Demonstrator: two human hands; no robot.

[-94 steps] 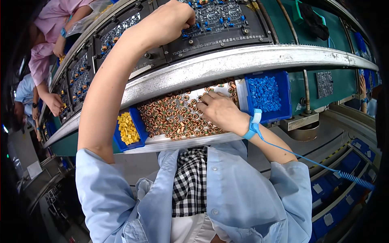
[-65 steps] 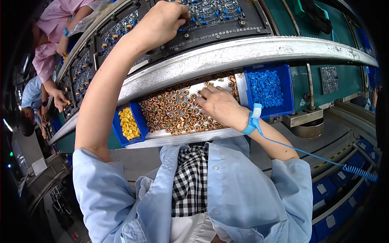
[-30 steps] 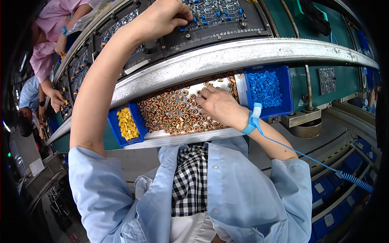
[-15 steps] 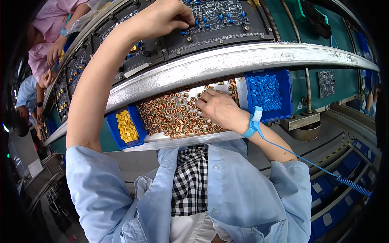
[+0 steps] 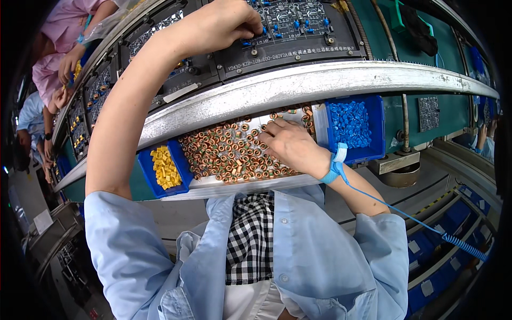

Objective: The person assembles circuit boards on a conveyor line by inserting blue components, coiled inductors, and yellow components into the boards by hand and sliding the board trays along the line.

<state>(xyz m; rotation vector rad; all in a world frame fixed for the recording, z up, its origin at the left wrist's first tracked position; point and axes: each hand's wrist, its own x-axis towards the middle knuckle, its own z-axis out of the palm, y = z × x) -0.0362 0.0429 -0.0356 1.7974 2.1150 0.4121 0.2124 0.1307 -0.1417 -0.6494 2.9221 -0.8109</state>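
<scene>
My left hand reaches over the circuit board in its dark carrier plate. Its fingers are pinched together at the board's near left edge, close to small blue components; whatever lies between the fingertips is hidden. Down in the metal tray of copper-wound ring coils, my right hand has its fingers curled among the coils at the upper right part. A coil in its grip cannot be made out. A blue wrist strap with a coiled cord is round my right wrist.
A blue bin of yellow block parts stands left of the tray; a blue bin of blue disc-shaped parts stands right. A metal rail runs between tray and carriers. Co-workers' hands are at the far left. Another board lies at right.
The carrier plate and its board have shifted slightly to the right, and my left hand has moved with them. My right hand stays almost in place among the coils.
</scene>
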